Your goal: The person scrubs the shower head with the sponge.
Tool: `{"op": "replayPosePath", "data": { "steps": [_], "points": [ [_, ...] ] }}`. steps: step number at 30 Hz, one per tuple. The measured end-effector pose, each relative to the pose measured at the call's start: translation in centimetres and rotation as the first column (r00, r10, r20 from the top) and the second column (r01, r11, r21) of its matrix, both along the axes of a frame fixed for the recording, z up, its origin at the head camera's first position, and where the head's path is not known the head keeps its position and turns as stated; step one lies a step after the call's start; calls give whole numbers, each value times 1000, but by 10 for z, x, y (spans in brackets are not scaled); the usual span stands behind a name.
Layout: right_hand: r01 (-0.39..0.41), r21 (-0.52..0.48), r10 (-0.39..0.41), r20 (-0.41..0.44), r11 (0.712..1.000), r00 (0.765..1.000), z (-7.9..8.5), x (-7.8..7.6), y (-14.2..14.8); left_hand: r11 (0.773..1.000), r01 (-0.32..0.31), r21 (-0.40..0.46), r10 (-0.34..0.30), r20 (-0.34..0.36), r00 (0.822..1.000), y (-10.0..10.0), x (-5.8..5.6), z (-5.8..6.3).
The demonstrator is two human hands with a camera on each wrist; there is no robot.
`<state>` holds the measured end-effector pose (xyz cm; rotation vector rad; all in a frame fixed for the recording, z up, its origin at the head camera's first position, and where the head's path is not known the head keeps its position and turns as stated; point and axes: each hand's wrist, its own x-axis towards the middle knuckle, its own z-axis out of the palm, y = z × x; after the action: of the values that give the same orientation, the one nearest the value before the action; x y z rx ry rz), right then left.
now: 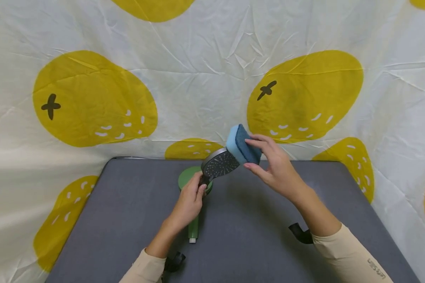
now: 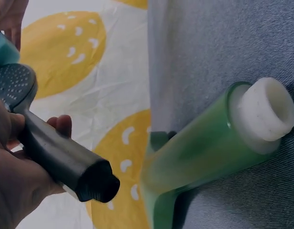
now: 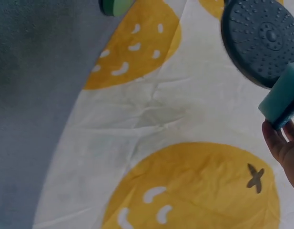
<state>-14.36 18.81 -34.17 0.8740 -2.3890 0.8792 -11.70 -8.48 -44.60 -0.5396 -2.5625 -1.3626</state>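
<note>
My left hand (image 1: 189,200) grips a dark shower head (image 1: 220,163) by its handle, the round nozzle face tilted up and to the right. In the left wrist view the black threaded end of the handle (image 2: 65,157) sticks out past the palm. Between the thumb and fingers of my right hand (image 1: 276,167) is a sponge (image 1: 243,144), light blue with a darker scouring side. Its light blue side lies right at the edge of the nozzle face. Below and behind the left hand, a green shower head (image 1: 193,230) rests on the table, its white connector toward me.
The grey cloth-covered table (image 1: 241,243) reaches back to a white curtain (image 1: 205,102) printed with yellow fruit. Black straps show near both wrists, one by the right forearm (image 1: 301,234) and one by the left sleeve (image 1: 175,262).
</note>
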Motion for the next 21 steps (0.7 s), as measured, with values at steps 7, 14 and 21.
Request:
{"op": "replayPosePath", "data": {
  "steps": [7, 14, 21],
  "points": [
    [11, -37, -6, 122, 999, 992, -18, 1, 10, 999, 16, 31, -16, -7, 1000, -1, 2, 3],
    [9, -42, -2, 165, 999, 986, -27, -2, 22, 1000, 25, 2, -25, -34, 999, -2, 4, 6],
    [25, 61, -27, 44, 998, 999, -11, 1, 25, 998, 7, -55, -10, -44, 999, -2, 3, 5]
  ]
}}
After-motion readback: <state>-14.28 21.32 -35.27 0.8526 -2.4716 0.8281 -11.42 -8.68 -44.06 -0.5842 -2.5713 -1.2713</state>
